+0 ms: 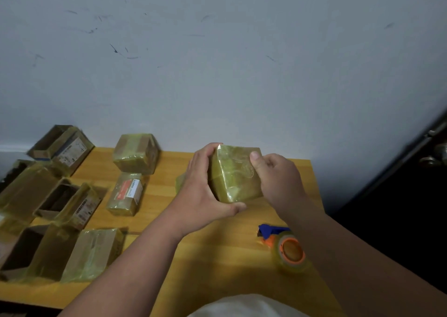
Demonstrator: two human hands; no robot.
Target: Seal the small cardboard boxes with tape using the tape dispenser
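A small cardboard box (235, 174) wrapped in yellowish clear tape is held tilted above the wooden table (217, 244). My left hand (203, 191) grips its left side, fingers over the far edge and thumb under the near corner. My right hand (278, 179) holds the right side, its thumb pressing on the taped top face. The tape dispenser (284, 245), blue and orange with a roll of clear tape, lies on the table near my right forearm, untouched.
Two taped small boxes (136, 153) (125, 193) sit left of centre. Several more boxes, some open (58, 197) and some taped (94, 254), crowd the table's left side. A grey wall stands behind the table; a dark door is at right.
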